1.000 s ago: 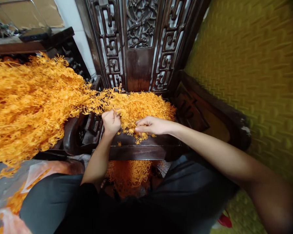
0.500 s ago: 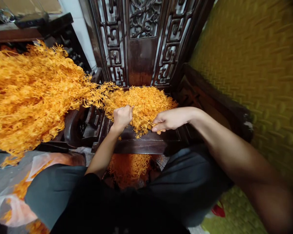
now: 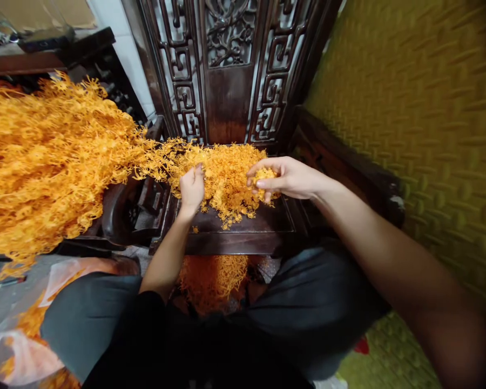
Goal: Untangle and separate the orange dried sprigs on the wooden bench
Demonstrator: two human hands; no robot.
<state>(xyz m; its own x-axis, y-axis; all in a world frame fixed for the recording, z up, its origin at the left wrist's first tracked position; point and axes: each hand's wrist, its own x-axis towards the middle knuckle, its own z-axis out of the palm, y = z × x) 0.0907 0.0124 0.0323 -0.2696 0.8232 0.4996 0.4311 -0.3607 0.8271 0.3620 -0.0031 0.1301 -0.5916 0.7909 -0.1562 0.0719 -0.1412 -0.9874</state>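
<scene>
A heap of small orange plastic flower pieces (image 3: 227, 170) lies on the seat of a dark carved wooden chair (image 3: 235, 237). My right hand (image 3: 285, 178) is raised over the heap's right side, palm turned up, cupping a small clump of the orange pieces (image 3: 264, 175). My left hand (image 3: 191, 188) sits at the heap's left edge, fingers curled on a few strands. A big mass of long orange sprigs (image 3: 48, 156) spills in from the left and reaches the heap.
The chair's carved back (image 3: 227, 65) stands behind the heap. A yellow woven cushion (image 3: 421, 119) fills the right. More orange pieces (image 3: 213, 281) lie below the seat between my knees. A plastic bag (image 3: 32, 329) with orange bits sits lower left.
My right hand has lifted off the seat edge, turned palm up and scooped a clump of orange pieces. My left hand shifted slightly along the heap's left edge.
</scene>
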